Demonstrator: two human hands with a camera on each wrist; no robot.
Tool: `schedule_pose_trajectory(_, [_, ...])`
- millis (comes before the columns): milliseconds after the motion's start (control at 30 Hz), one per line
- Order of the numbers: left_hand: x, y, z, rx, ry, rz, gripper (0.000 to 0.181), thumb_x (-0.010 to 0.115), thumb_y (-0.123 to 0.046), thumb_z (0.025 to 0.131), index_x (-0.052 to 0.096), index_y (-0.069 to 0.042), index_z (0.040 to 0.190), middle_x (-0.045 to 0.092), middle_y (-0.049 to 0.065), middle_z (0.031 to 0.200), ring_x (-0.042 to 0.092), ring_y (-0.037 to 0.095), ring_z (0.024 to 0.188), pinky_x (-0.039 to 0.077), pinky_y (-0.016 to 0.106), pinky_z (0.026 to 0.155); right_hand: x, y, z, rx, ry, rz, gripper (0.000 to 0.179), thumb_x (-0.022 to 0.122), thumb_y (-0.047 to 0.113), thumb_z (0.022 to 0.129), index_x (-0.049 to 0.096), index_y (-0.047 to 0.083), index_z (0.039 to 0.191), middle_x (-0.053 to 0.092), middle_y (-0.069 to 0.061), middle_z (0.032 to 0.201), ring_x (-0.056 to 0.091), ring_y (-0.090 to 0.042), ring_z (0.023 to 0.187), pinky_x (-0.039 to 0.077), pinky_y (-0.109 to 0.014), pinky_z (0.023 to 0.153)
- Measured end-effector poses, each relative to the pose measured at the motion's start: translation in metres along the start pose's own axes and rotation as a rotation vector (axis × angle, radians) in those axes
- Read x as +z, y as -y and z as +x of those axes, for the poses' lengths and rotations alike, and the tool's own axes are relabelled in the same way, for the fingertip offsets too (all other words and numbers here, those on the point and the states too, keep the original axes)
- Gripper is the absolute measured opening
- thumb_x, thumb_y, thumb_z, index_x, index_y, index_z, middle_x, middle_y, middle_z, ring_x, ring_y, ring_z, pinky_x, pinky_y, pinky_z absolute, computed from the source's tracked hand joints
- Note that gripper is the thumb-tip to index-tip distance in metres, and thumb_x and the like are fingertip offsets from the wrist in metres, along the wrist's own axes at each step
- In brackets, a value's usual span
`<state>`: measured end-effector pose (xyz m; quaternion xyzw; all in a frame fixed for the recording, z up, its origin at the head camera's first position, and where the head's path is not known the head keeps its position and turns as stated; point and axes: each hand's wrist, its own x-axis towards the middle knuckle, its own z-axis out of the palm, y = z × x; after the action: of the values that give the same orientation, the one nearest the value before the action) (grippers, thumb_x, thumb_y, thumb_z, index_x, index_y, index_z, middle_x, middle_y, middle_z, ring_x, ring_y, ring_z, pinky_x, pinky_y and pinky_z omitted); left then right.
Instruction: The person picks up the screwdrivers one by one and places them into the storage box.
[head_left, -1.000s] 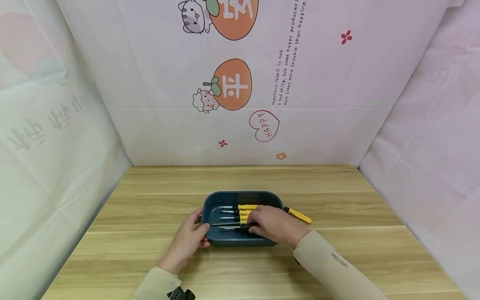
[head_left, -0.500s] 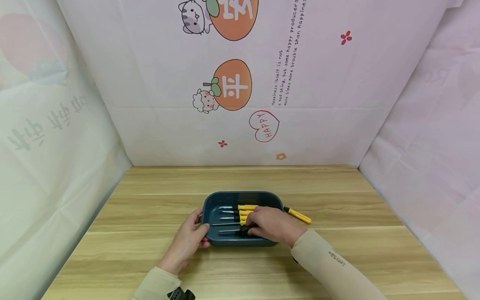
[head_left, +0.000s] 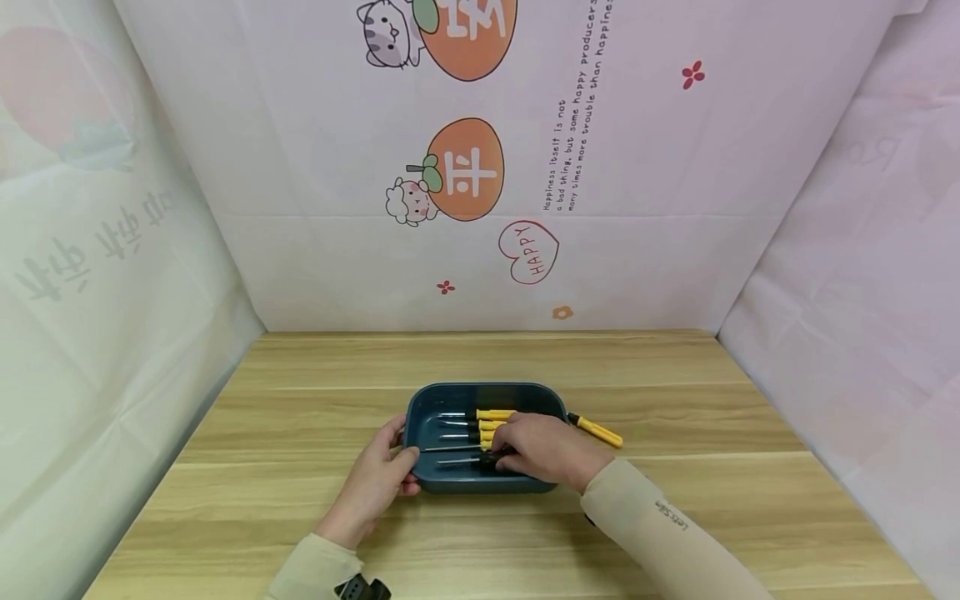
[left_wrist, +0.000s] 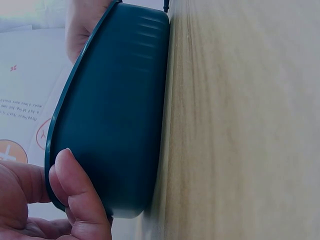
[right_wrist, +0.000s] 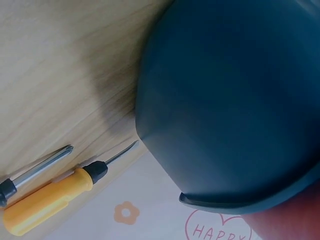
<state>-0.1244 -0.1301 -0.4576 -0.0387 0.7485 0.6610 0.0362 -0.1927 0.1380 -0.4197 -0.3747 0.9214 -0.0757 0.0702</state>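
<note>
A dark teal rectangular box [head_left: 487, 485] stands on the table. My left hand [head_left: 378, 468] grips its left end, thumb over the rim and fingers at the outside wall; in the left wrist view the left hand [left_wrist: 80, 205] is at the box's corner. Inside, several yellow-handled screwdrivers [head_left: 495, 415] lie side by side, tips to the left. Nearest the front wall lies a black-handled screwdriver [head_left: 459, 462]. My right hand [head_left: 553, 450] reaches into the box and holds that dark handle by thumb and fingers. The right hand covers the handle ends.
Outside the box's right end a yellow screwdriver [head_left: 598, 431] lies on the wooden table [head_left: 300, 400]. The right wrist view shows another screwdriver's metal shaft [right_wrist: 42, 166] beside it. A printed white sheet [head_left: 337, 275] hangs behind, with sheets on both sides.
The black-handled screwdriver has shifted slightly toward the box's front wall, away from the yellow row, with my right hand. The left hand and the box have stayed put.
</note>
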Motion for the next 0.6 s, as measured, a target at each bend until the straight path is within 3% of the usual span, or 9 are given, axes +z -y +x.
schedule_pose_trajectory(600, [0.0004, 0.0008, 0.0005, -0.008, -0.003, 0.000, 0.060, 0.054, -0.011, 0.104, 0.035, -0.011, 0.161, 0.047, 0.020, 0.146, 0.060, 0.023, 0.077, 0.060, 0.029, 0.065, 0.0018, 0.0019, 0.0028, 0.018, 0.028, -0.003, 0.015, 0.081, 0.028, 0.091, 0.079, 0.025, 0.106, 0.072, 0.013, 0.099, 0.058, -0.001, 0.083, 0.059, -0.031, 0.089])
